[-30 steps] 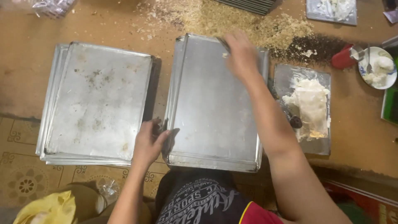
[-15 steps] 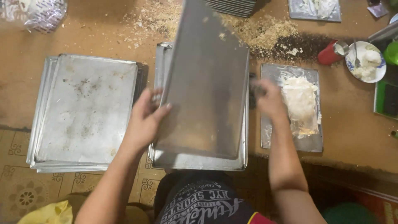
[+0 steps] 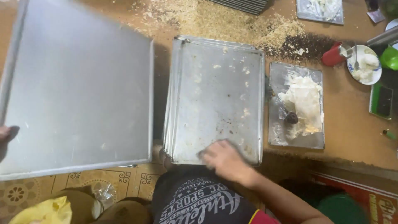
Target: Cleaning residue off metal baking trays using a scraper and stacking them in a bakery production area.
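My left hand [image 3: 5, 135] shows only at the left edge of the view, where its fingers grip the near left edge of a large metal baking tray [image 3: 78, 91]. That lifted tray is tilted and held up off the tabletop [image 3: 356, 132], to the left of the stack of trays [image 3: 215, 99], with a dark strip of tabletop showing between them. How far my left fingers wrap around the edge I cannot tell, as most of the hand is out of view.

My right hand [image 3: 224, 157] lies on the near edge of the stack, fingers [image 3: 207, 153] spread and bent loosely, touching the top tray's surface but clasping nothing. The hand is blurred. The top tray of the stack is speckled with pale crumbs and brown stains.

Just right of the stack lies a smaller flat metal sheet [image 3: 296, 105] bearing a pale lump of dough [image 3: 304, 103] and a small dark round thing [image 3: 291, 118]. Beyond the stack, scattered crumbs [image 3: 232, 20] cover the tabletop. Farther right of the stack stand a red cup [image 3: 333, 56] and a white plate [image 3: 365, 64] with a spoon on it.
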